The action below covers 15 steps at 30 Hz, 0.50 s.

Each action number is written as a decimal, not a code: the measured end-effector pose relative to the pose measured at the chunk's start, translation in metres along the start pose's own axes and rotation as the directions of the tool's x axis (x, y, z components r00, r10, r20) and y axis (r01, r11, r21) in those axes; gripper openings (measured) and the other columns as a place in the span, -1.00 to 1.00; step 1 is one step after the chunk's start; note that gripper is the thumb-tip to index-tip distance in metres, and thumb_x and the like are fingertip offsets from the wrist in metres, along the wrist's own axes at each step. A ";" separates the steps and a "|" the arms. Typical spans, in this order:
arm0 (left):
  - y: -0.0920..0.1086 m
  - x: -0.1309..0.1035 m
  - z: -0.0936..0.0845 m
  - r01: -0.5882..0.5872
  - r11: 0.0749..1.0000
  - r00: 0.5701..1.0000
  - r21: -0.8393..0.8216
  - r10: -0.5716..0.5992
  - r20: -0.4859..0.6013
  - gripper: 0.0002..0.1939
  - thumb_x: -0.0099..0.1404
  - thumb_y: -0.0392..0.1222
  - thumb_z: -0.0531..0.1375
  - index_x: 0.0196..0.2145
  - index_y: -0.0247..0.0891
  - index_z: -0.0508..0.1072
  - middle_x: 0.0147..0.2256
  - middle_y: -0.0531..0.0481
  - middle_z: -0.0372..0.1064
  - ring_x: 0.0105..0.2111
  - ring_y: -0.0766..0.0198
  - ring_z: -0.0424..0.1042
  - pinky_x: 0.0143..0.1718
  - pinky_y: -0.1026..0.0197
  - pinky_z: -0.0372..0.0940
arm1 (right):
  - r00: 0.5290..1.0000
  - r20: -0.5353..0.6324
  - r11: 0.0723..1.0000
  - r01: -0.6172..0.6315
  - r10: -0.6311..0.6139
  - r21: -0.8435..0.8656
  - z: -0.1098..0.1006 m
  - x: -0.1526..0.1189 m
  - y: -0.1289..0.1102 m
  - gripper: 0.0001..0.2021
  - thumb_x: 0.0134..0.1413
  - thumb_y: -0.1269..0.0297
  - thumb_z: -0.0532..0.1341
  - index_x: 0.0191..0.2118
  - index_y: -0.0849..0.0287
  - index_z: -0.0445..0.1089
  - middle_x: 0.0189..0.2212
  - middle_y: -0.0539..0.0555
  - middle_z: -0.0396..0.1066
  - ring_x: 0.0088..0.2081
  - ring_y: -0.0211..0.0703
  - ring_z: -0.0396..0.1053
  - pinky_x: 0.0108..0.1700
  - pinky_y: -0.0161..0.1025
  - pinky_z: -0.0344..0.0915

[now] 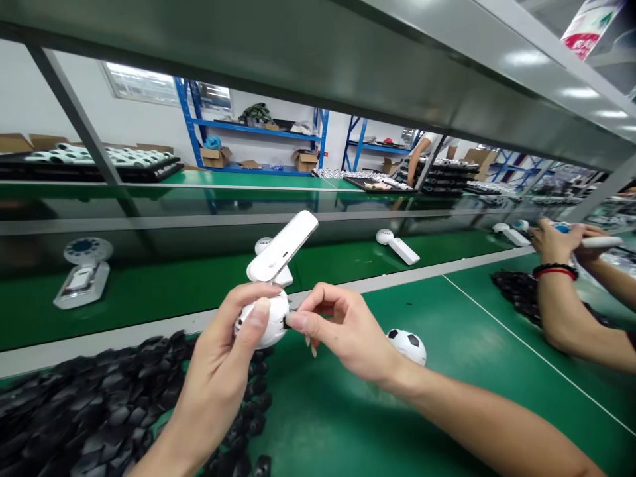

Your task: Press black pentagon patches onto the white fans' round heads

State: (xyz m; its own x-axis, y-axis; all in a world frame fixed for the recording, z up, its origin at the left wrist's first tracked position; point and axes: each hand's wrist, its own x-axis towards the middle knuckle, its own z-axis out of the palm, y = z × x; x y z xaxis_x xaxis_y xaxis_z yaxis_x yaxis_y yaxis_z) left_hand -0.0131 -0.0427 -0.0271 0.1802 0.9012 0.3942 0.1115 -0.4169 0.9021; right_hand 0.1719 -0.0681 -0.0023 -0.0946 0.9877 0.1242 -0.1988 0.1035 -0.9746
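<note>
My left hand (223,348) is closed around the round head of a white device (285,246) that looks like a handheld fan. Its ball-shaped head has dark patches, and the flat white handle points up and to the right. At the right side of that head, my right hand (342,328) pinches a small black piece (287,321) between thumb and finger, touching the head or very close to it. Much of the piece is hidden by the fingertips. Behind my right wrist lies a white ball-shaped part (407,346) with black football patches.
Many black plastic pieces (89,404) are heaped at the lower left. Similar white devices (84,271) lie along the green belt (338,262) ahead. To the right, a co-worker's hands (559,242) hold another device. A metal shelf (298,53) hangs overhead.
</note>
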 end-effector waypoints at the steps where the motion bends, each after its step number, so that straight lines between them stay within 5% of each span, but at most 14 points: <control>1: 0.001 -0.001 0.001 -0.005 0.999 1.000 0.033 0.006 -0.009 -0.64 0.48 0.25 0.19 -0.02 -0.01 0.56 0.00 -0.01 0.54 -0.19 0.17 0.51 -0.32 0.29 0.38 | 1.000 -0.004 1.000 0.008 -0.008 0.002 0.002 -0.001 0.001 -0.63 -0.12 0.11 0.63 -0.43 0.20 0.50 -0.53 -0.09 0.44 -0.51 -0.36 0.33 -0.49 -0.40 0.31; 8: 0.014 -0.009 0.017 0.057 0.998 0.984 0.032 -0.051 -0.168 -0.63 0.20 0.09 0.46 -0.12 -0.05 0.53 -0.08 0.07 0.55 -0.36 0.30 0.49 -0.40 0.35 0.41 | 0.998 0.028 0.998 0.051 -0.051 0.023 0.008 -0.011 0.003 -0.74 0.06 0.13 0.55 -0.34 0.20 0.58 -0.42 -0.01 0.54 -0.38 -0.28 0.47 -0.29 -0.35 0.43; 12: 0.021 -0.010 0.018 0.044 0.999 0.974 -0.021 -0.047 -0.222 -0.69 0.20 0.02 0.45 -0.18 -0.10 0.52 -0.10 0.04 0.56 -0.33 0.26 0.52 -0.38 0.32 0.42 | 0.971 0.239 0.997 0.029 -0.013 -0.066 -0.002 -0.014 -0.010 -0.72 0.33 0.06 0.36 -0.17 0.20 0.64 -0.29 0.08 0.60 -0.27 -0.21 0.55 -0.23 -0.30 0.47; 15: 0.022 -0.009 0.016 0.012 1.000 0.975 -0.019 -0.016 -0.223 -0.69 0.24 0.06 0.44 -0.19 -0.12 0.52 -0.15 0.03 0.56 -0.38 0.27 0.49 -0.42 0.32 0.38 | 0.979 0.202 0.988 0.047 -0.016 -0.149 -0.008 -0.010 -0.016 -0.69 0.26 0.05 0.42 -0.03 0.14 0.57 -0.07 0.11 0.59 -0.08 -0.13 0.55 -0.17 -0.28 0.48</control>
State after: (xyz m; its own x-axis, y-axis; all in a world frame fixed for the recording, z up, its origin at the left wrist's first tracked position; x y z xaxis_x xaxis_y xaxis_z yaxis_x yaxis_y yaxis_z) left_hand 0.0032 -0.0625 -0.0134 -0.0442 0.9113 0.4094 0.0947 -0.4041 0.9098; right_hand 0.1839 -0.0788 0.0107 -0.2861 0.9421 0.1752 -0.0556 0.1662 -0.9845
